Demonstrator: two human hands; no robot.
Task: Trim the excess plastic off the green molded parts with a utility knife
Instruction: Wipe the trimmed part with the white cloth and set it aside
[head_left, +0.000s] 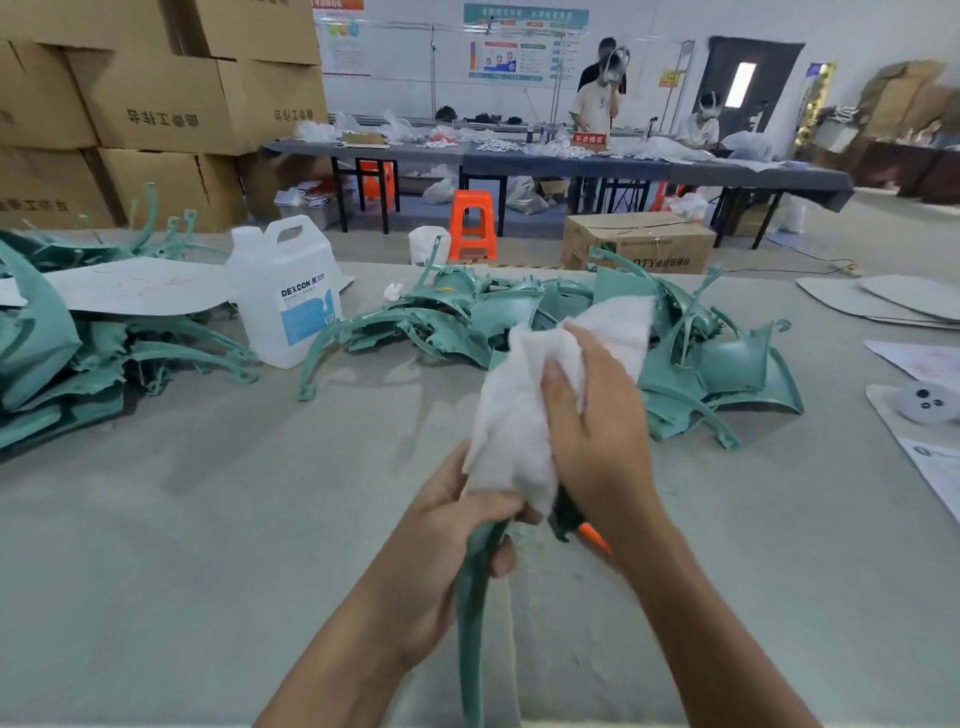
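My left hand (457, 525) grips a green molded part (475, 613) by its long curved arm, which runs down toward the bottom edge. My right hand (597, 415) holds a white cloth (514, 415) against the upper end of that part, covering it. Under my right wrist an orange and black utility knife (582, 527) lies on the table, partly hidden. A heap of green parts (571, 332) lies just beyond my hands. Another pile of green parts (78, 353) sits at the left.
A white DEXCON jug (285, 296) stands on the grey table (208, 519) left of centre, with a white sheet (130, 288) beside it. Papers and a round white piece (927, 402) lie at the right edge. Cardboard boxes, orange stools and people at another table are behind.
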